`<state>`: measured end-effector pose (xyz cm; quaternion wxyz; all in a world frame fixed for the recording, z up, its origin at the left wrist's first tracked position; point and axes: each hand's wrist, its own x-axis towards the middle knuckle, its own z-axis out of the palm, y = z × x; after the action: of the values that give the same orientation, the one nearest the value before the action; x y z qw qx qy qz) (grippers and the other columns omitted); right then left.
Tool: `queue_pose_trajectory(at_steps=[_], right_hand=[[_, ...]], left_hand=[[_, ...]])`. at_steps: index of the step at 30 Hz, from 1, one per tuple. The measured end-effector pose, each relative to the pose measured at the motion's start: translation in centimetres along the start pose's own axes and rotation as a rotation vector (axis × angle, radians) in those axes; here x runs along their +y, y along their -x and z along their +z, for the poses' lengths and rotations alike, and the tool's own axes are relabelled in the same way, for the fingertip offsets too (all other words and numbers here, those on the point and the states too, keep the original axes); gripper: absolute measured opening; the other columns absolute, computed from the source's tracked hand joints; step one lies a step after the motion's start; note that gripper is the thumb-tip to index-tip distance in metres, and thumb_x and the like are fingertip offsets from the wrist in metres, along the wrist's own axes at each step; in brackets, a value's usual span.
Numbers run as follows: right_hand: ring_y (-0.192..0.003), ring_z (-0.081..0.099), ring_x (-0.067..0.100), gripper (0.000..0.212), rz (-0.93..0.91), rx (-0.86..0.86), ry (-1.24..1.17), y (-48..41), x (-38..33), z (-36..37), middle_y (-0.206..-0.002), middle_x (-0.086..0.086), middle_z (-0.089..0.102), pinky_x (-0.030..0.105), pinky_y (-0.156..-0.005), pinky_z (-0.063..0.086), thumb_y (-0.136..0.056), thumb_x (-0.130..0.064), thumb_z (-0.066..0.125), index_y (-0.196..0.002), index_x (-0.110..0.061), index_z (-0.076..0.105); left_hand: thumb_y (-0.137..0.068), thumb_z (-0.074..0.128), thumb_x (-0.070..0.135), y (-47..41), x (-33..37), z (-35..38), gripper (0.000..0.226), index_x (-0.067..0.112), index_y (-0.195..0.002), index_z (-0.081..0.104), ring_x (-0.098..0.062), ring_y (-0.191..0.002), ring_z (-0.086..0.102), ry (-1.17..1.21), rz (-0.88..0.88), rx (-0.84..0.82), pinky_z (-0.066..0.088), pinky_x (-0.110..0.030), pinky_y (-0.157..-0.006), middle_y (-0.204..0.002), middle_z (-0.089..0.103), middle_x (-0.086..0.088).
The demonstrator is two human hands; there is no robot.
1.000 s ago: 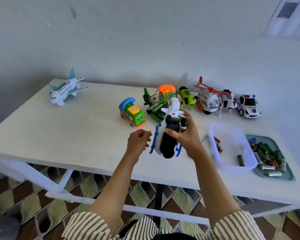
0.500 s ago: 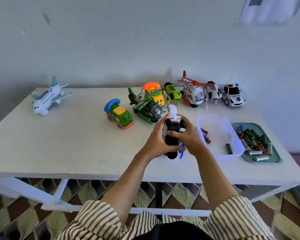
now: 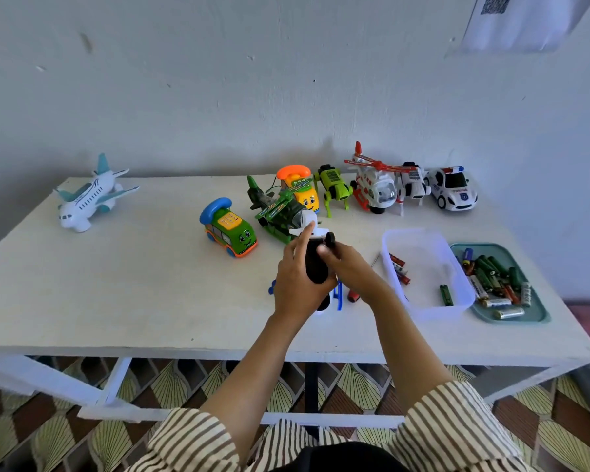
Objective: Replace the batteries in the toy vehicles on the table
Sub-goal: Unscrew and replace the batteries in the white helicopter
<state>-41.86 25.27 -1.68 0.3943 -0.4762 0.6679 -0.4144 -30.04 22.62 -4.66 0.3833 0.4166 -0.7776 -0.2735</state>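
Both hands hold a white and blue toy plane (image 3: pixel 316 267) upside down above the table's front middle, its black underside facing up. My left hand (image 3: pixel 295 284) grips its left side, index finger stretched along the body. My right hand (image 3: pixel 346 267) grips the right side, thumb pressed on the black belly near a wheel. A red-handled screwdriver (image 3: pixel 353 296) lies on the table just under my right wrist, mostly hidden.
A clear tub (image 3: pixel 426 270) with a few batteries and a teal tray (image 3: pixel 539 311) with several batteries sit at the right. Toys line the back: green phone car (image 3: pixel 229 228), green helicopter (image 3: pixel 276 209), white helicopter (image 3: pixel 377 187), police car (image 3: pixel 452 189). A white airliner (image 3: pixel 89 195) stands far left.
My left hand came from beside the toy plane onto its left side. The plane sank lower toward the table, held now by both hands.
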Motion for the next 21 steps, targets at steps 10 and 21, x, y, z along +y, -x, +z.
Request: queue_pose_trajectory(at_steps=[10, 21], right_hand=[[-0.094, 0.059, 0.025, 0.040, 0.236, 0.011, 0.776, 1.3, 4.0, -1.6, -0.124, 0.005, 0.048, 0.033, -0.077, 0.050, -0.086, 0.003, 0.049, -0.119, -0.016, 0.060], [-0.067, 0.054, 0.007, 0.016, -0.129, 0.496, 0.343, 3.0, 1.7, -1.4, -0.089, 0.008, 0.063, 0.004, -0.061, 0.038, -0.082, 0.005, 0.060, -0.097, -0.002, 0.062]], left_hand=[[-0.088, 0.063, 0.040, 0.5, 0.1, 0.5, 0.077, 0.042, -0.149, 0.016, -0.025, -0.102, 0.054, -0.071, -0.005, 0.015, 0.052, -0.038, -0.066, -0.137, 0.049, -0.001], [-0.081, 0.073, 0.032, -0.3, -0.8, 0.1, 0.080, 0.035, -0.147, 0.027, -0.022, -0.112, 0.056, 0.066, -0.036, -0.009, 0.056, -0.040, -0.079, -0.136, 0.051, 0.002]])
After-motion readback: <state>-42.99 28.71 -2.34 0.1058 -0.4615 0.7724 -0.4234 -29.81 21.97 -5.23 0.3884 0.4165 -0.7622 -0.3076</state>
